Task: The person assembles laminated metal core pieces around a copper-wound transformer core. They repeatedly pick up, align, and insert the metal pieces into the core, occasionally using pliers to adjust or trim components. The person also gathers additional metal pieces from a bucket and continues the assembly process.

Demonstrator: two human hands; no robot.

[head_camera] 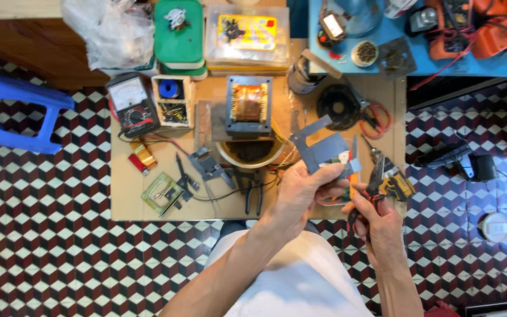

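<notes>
head view: my left hand (pixel 303 191) is clamped on a grey metal sheet piece (pixel 321 149), near edge of the cardboard work board (pixel 148 199). its long side runs up and left, away from the grip. my right hand (pixel 377 220), just right of it, is closed around red-handled pliers (pixel 375 176), nose pointing far.
</notes>
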